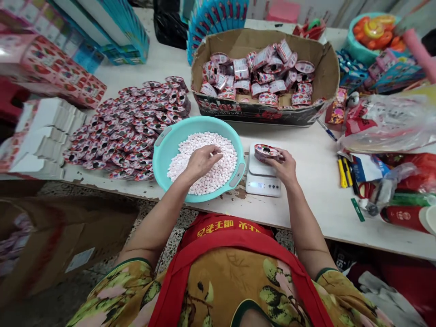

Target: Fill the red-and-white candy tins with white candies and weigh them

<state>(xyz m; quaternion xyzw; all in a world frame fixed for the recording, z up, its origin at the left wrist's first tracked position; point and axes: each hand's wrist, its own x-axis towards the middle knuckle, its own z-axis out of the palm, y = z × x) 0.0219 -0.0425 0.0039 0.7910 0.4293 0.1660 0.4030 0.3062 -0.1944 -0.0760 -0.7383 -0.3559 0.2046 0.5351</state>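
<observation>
A turquoise basin point(159, 168) holds many small white and pinkish tablet candies point(218, 175). My left hand point(202, 162) is over them, palm down, fingers curled and thumb drawn toward them; whatever is inside is hidden. To the right of the basin is a white digital scale point(254, 169) with a lit display. My right hand point(285, 167) grips a small red-and-pink printed carton point(265, 151) by its right side, at the scale's platform. The carton has a dark hole in its top. Whether it rests fully on the platform, I cannot tell.
Rows of similar cartons point(126, 131) stand left of the basin. Behind it, a cardboard box point(218, 106) holds more, lying jumbled. White folded cartons point(44, 136) are stacked far left. Yellow cutters point(342, 172), plastic bags point(374, 122) and a red cup point(402, 217) lie at right.
</observation>
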